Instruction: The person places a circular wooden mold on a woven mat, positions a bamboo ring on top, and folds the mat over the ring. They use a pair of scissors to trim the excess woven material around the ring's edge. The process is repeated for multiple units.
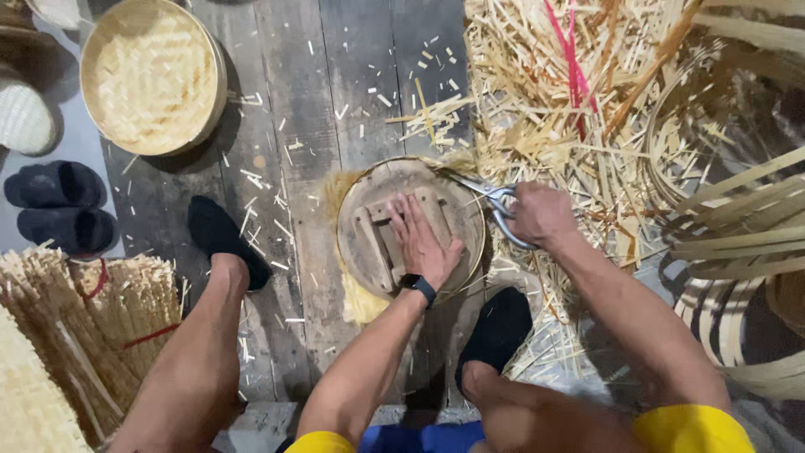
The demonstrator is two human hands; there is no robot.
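Note:
My left hand (422, 237) lies flat, fingers spread, on a round wooden disc (362, 220) with raised wooden bars, pressing it down onto a woven bamboo mat whose pale fringe (360, 300) sticks out below. A thin bamboo hoop (478, 239) rings the disc. My right hand (541, 214) grips metal scissors (495, 201) whose blades point left at the disc's upper right edge. A black band sits on my left wrist.
A round woven bamboo tray (153, 75) lies at the upper left. Dark slippers (59, 205) sit at the left edge. A heap of bamboo strips (545, 101) and coiled hoops (738, 218) fill the right. Bundled splints (92, 319) lie lower left. My feet in black socks flank the disc.

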